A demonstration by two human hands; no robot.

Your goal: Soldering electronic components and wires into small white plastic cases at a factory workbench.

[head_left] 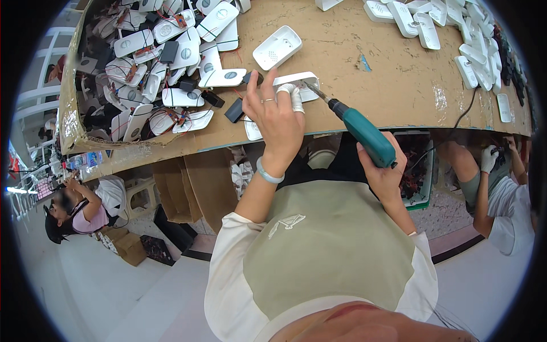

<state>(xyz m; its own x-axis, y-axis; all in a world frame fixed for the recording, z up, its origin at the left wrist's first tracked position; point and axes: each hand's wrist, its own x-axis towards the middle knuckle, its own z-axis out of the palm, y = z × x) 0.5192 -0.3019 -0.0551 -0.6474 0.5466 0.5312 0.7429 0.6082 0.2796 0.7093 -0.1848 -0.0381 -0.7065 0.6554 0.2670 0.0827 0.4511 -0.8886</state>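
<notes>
My left hand [276,117] presses a white plastic shell [310,94] against the table, one digit wrapped in white tape lying on it. A teal electric screwdriver [367,134] is gripped in my right hand [387,174], its bit slanting up and left to the shell. Whether the bit touches a screw is too small to tell. Just beyond lies another white shell [277,48], its hollow side up. Beside my left hand are a small black block [235,111] and a white part [252,130] partly hidden by the hand.
A cardboard box [71,122] at the left is heaped with white units, wires and black blocks. White shells [401,20] pile up at the far right. A black cable [464,111] hangs over the table edge. People sit at left and right; one wears a white glove [488,159].
</notes>
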